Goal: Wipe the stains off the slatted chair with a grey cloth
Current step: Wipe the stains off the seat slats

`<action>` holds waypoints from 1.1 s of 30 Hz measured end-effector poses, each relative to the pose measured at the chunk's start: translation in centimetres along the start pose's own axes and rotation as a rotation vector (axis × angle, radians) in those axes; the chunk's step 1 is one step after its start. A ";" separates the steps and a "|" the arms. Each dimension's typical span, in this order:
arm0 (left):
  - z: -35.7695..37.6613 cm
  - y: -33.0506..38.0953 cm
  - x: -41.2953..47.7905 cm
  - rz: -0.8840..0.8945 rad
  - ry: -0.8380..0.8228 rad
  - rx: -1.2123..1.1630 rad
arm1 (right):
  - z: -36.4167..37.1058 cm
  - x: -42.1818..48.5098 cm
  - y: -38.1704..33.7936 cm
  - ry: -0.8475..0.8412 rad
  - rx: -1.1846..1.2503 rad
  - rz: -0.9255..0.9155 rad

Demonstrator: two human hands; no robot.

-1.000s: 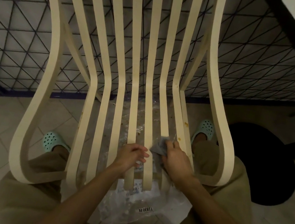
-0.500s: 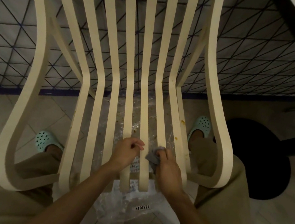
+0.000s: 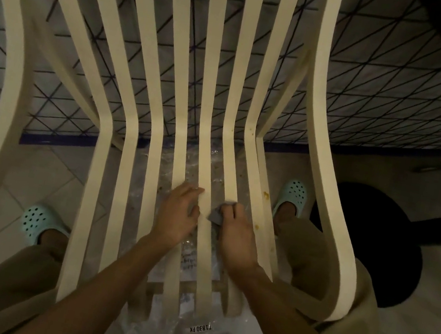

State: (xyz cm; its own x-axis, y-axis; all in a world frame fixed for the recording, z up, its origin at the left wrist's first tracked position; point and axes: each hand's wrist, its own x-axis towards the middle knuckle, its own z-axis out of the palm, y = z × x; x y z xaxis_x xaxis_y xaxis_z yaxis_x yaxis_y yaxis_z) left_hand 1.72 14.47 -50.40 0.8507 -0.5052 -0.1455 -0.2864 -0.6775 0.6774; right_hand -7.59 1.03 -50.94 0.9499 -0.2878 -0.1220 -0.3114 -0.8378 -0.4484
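A cream slatted chair (image 3: 174,77) fills the view, its slats running from the backrest down into the seat. My right hand (image 3: 237,235) grips a small grey cloth (image 3: 217,216) and presses it against a seat slat right of centre. My left hand (image 3: 178,213) grips the neighbouring middle slat, fingers curled over its edge. Brown stains (image 3: 266,194) dot the slat further right, with smaller specks higher up near the bend.
Clear plastic wrap with a printed label (image 3: 201,328) lies on the tiled floor under the seat. My feet in mint clogs (image 3: 295,194) flank the chair. A black wire mesh panel (image 3: 373,84) stands behind; a black round base (image 3: 375,245) sits at right.
The view has moved closer and lower over the seat. My right hand with the cloth has slid slightly up the slat; my left hand keeps hold of the middle slat.
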 end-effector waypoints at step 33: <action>1.1 -3.7 10.7 0.008 -0.040 0.465 | 0.2 24.0 -1.2 0.062 0.096 0.126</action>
State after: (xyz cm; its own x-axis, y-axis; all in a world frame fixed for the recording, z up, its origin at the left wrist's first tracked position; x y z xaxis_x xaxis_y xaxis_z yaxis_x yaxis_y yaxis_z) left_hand 11.34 10.97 -55.24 0.8329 -0.5249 -0.1755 -0.4674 -0.8369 0.2850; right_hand 15.56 -4.76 -53.51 0.8992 -0.4183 -0.1286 -0.4209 -0.7462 -0.5158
